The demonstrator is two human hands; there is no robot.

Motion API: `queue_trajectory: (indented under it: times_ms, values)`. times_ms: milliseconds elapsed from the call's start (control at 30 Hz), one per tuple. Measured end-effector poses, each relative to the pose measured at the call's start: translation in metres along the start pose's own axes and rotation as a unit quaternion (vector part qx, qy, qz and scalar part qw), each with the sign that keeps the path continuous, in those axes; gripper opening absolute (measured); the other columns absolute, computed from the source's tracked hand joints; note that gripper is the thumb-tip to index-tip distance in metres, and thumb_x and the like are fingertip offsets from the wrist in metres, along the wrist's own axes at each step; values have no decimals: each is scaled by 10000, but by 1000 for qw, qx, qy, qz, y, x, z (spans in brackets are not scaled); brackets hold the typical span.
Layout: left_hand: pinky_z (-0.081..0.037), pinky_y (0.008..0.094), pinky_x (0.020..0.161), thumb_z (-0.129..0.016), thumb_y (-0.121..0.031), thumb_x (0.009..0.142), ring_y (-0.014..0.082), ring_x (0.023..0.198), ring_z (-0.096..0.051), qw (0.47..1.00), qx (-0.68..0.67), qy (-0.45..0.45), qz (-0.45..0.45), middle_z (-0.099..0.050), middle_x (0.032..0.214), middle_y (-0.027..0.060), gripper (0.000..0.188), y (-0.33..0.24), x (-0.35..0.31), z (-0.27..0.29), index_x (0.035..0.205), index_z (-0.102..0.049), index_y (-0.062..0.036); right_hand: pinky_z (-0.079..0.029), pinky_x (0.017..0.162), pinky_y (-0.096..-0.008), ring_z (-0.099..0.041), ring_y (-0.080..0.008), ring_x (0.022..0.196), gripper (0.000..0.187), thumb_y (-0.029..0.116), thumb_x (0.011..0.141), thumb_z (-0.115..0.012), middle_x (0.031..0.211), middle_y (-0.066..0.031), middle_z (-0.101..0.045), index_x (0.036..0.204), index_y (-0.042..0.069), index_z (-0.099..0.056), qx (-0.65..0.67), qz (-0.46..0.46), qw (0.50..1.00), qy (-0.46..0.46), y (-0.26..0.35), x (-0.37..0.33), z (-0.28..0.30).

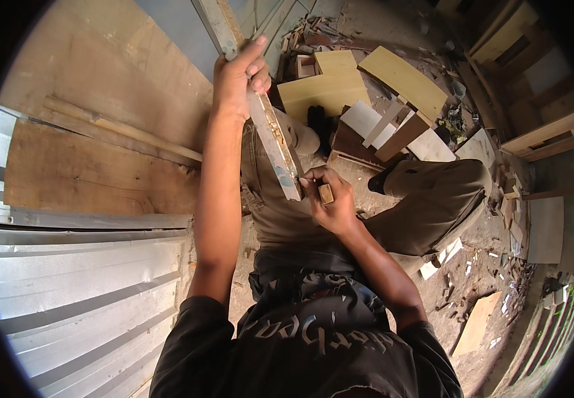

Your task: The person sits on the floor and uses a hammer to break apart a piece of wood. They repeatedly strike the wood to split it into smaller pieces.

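Observation:
A long grey wooden bar slants from the upper middle of the view down toward my lap, its lower end over my thigh. Pale, rough bare wood shows along one of its long sides. My left hand is closed around the bar well up its length, with the index finger stretched along it. Beside the lower end, my right hand is closed, its thumb and index finger touching the bar's rough side. From that fist sticks the squarish wooden end of a small tool or stick; the rest is hidden by the fingers.
Yellowish boards and a pile of wooden offcuts lie beyond my legs. A large plywood sheet and corrugated metal stand at the left. Wooden frames lean at the right, and scraps litter the dirt floor.

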State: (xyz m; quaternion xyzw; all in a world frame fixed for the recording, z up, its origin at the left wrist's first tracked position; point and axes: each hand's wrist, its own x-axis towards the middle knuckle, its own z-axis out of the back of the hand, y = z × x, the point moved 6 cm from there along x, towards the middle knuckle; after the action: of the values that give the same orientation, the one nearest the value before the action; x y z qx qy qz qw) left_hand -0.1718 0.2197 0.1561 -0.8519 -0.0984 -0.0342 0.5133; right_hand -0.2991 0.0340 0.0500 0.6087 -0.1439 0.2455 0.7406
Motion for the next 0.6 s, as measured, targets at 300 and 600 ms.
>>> queue_trajectory:
  times_ms: [300, 600]
  values:
    - [-411, 248, 516, -654, -209, 881, 102, 580, -504, 1000, -10, 22, 2, -549, 756, 7, 177, 31, 4, 23, 893, -510, -106, -506, 631, -324, -663, -278, 697, 130, -21, 836, -656, 835, -148, -643, 910, 16, -555, -28, -52, 998, -30, -24, -7, 14]
    - [-424, 271, 520, -679, -317, 886, 96, 561, -482, 984, -95, -86, 123, -504, 730, -18, 260, 138, -52, 46, 931, -539, -103, -485, 655, -331, -647, -271, 741, 130, 22, 864, -646, 826, -157, -627, 958, 2, -559, -18, -75, 997, 14, -43, -11, 4]
